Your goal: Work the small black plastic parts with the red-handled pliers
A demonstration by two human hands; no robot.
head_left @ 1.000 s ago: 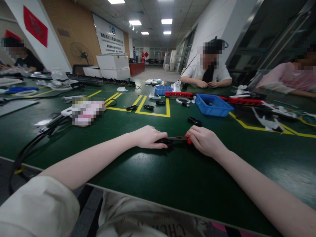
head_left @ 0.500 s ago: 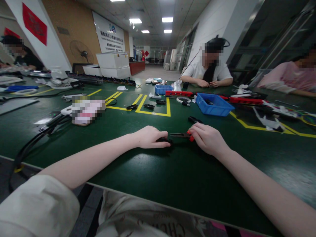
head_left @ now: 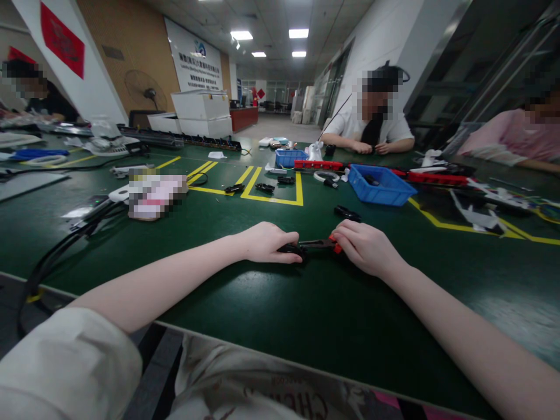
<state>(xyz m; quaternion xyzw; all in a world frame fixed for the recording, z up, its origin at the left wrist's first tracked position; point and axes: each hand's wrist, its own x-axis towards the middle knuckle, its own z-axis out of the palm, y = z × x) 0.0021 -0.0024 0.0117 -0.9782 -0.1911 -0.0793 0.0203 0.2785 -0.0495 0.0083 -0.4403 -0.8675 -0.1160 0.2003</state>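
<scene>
My left hand [head_left: 268, 242] is closed on a small black part [head_left: 294, 251], held low over the green table [head_left: 245, 326] between thumb and fingers. Its exact kind is too small to make out. My right hand [head_left: 365, 245] grips red-handled needle-nose pliers [head_left: 321, 243], whose dark jaws point left. The jaw tips reach the top edge of the black part; whether they pinch it I cannot tell. Just beyond my right hand lies another black part [head_left: 347, 213]. Several similar black pieces [head_left: 265, 188] rest by the yellow tape farther back.
A blue bin [head_left: 380, 189] holding dark items stands at the right, with a smaller blue bin [head_left: 289, 157] behind. A phone [head_left: 157, 198] and black cables [head_left: 83, 230] lie at the left. A person in a white shirt [head_left: 398, 131] sits across the table.
The pliers have shifted slightly left and down, so their tips now meet the black part. My left hand has stayed in about the same place.
</scene>
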